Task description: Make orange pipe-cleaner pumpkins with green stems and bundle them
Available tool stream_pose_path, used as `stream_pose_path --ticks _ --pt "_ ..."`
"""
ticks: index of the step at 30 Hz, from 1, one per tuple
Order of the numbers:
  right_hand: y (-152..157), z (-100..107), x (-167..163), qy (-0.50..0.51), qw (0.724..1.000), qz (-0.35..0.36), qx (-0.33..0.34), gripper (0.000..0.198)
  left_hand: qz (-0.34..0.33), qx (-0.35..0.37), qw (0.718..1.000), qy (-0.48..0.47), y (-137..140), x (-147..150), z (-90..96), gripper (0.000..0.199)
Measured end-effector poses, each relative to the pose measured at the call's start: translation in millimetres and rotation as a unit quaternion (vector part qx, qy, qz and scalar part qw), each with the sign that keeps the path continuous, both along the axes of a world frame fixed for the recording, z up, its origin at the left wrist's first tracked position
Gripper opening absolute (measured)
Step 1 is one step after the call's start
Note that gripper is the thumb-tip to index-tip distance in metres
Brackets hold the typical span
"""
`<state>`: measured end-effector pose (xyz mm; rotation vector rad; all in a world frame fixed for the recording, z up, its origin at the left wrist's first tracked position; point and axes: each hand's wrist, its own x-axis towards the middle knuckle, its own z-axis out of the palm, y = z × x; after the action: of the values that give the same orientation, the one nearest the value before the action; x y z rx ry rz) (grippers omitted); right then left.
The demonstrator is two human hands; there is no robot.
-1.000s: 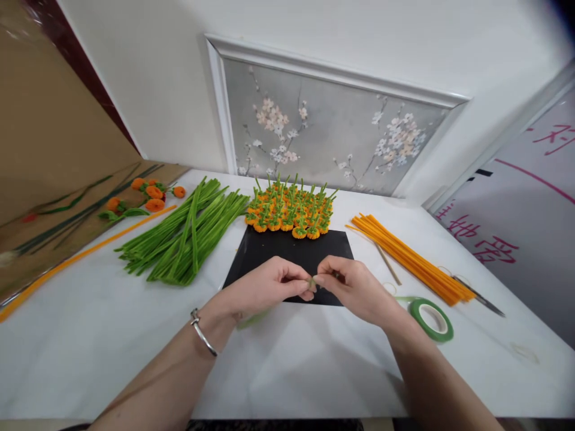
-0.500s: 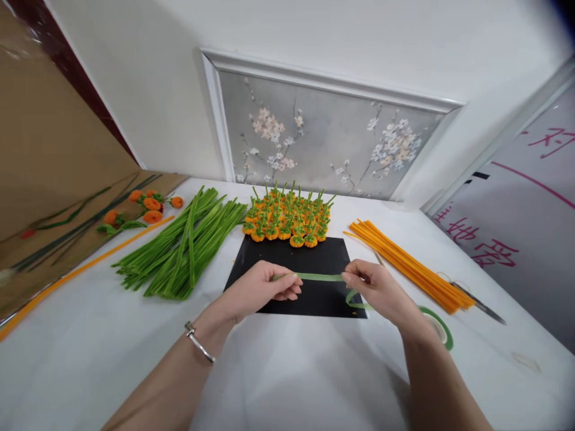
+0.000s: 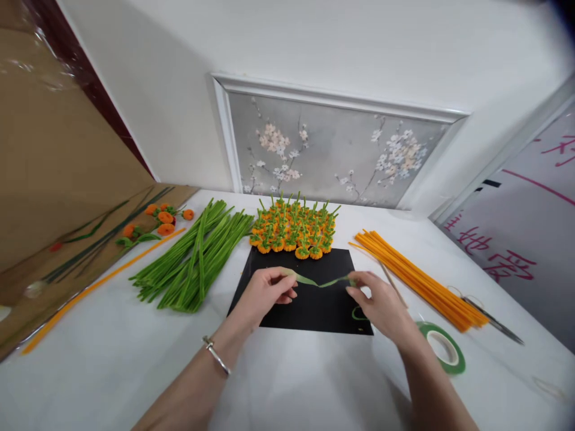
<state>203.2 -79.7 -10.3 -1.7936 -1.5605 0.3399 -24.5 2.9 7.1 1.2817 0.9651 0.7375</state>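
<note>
A strip of green floral tape [image 3: 321, 284] runs between my two hands above a black mat [image 3: 309, 308], sagging in the middle. My left hand [image 3: 271, 290] pinches its left end between thumb and fingers. Farther right, my right hand [image 3: 376, 298] pinches the tape too, and a loose loop hangs beneath those fingers. The green tape roll [image 3: 456, 359] lies on the table beside my right forearm. Behind the mat stand several small orange pipe-cleaner flowers [image 3: 294, 224], heads down with green stems pointing up.
A pile of green pipe cleaners [image 3: 193, 257] lies at the left, a bundle of orange pipe cleaners [image 3: 417, 278] at the right. Scissors [image 3: 498, 326] rest beside that bundle. Finished orange flowers [image 3: 166, 222] lie far left, near one long orange pipe cleaner [image 3: 99, 290].
The tape between my hands has gone from taut to slack, dipping in the middle. The view has shifted slightly, and more of the tape roll shows now.
</note>
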Motion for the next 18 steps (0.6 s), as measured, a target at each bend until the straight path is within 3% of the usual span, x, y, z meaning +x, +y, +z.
stream_pose_path --ticks 1,3,5,8,12,18 --pt "1 2 -8 -0.001 0.998 -0.033 0.056 0.024 -0.011 0.009 1.0 0.014 -2 2 -0.8 0.023" --pt "3 9 -28 0.049 0.992 -0.011 0.113 0.028 -0.049 0.042 0.998 0.028 -7 7 -1.5 0.023" --pt "6 16 -46 0.112 0.987 0.063 0.092 0.029 -0.094 0.075 0.992 0.026 -11 12 -1.4 0.024" --pt "13 20 -60 0.169 0.978 0.114 0.033 0.023 -0.124 0.111 0.986 0.022 -14 15 -1.7 0.027" --pt "26 17 -59 0.244 0.963 0.109 -0.039 0.012 -0.116 0.117 0.986 0.02 -11 14 -3.6 0.03" --pt "37 9 -59 0.249 0.963 0.098 -0.031 0.008 -0.083 0.121 0.989 0.027 -7 12 -1.3 0.03"
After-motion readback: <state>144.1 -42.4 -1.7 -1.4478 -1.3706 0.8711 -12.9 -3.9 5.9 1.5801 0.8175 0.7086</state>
